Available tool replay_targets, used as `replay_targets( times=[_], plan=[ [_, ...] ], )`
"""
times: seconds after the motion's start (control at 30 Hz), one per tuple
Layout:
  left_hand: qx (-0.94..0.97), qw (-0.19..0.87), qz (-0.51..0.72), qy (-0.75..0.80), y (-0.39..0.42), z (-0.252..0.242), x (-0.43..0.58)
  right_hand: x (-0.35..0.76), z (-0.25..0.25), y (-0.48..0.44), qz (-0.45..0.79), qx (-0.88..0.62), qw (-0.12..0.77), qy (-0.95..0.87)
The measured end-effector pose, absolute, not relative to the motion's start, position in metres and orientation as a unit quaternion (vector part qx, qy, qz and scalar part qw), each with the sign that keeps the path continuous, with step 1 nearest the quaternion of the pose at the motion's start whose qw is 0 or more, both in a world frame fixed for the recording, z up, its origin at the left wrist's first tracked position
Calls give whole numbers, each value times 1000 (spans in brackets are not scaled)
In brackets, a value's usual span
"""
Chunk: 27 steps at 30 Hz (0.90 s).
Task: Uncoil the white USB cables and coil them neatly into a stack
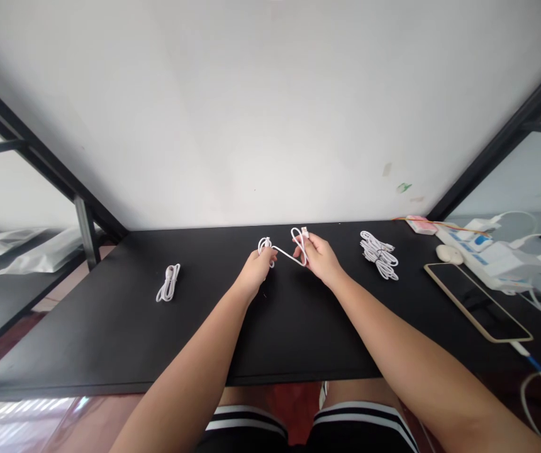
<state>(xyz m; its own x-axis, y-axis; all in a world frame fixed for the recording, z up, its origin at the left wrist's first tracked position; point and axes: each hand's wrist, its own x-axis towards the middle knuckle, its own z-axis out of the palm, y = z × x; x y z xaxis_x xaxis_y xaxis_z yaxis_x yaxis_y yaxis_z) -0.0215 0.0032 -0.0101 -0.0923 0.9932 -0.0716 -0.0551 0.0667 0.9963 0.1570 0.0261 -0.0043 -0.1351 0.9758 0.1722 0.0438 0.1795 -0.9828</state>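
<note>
Both hands are over the middle of the black table, joined by one white USB cable [289,254]. My left hand [257,267] is closed on a looped part of it, with a small plug end sticking up above the fingers. My right hand [318,255] pinches another loop, and the USB plug [304,231] shows just over its fingertips. A slack stretch of the cable runs between the two hands. To the left lies a coiled white cable [169,282]. On the right rests a bigger bundle of white cables [379,255], bound at its middle by a dark tie.
At the right stand a white power strip [480,255] with plugs and wires, a phone [478,302] on a charging cable, a white mouse-like object [450,254] and a pink box [421,224]. Dark metal frames [86,233] rise at both sides, and a wall [270,126] closes the back.
</note>
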Motion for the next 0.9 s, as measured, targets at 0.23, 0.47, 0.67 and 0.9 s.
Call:
replay_targets(
  times=[0.23, 0.47, 0.67, 0.9],
  plan=[
    [431, 517, 519, 527, 3, -7, -18, 149, -11, 24, 483, -470, 443, -592],
    [352, 596, 554, 462, 5, -7, -24, 146, -9, 27, 637, -428, 470, -435],
    [272, 692, 514, 428, 0, 7, -28, 151, -1, 25, 680, -414, 465, -386],
    [230, 741, 507, 376, 2, 7, -33, 152, 0, 26, 687, -410, 454, -392]
  ],
)
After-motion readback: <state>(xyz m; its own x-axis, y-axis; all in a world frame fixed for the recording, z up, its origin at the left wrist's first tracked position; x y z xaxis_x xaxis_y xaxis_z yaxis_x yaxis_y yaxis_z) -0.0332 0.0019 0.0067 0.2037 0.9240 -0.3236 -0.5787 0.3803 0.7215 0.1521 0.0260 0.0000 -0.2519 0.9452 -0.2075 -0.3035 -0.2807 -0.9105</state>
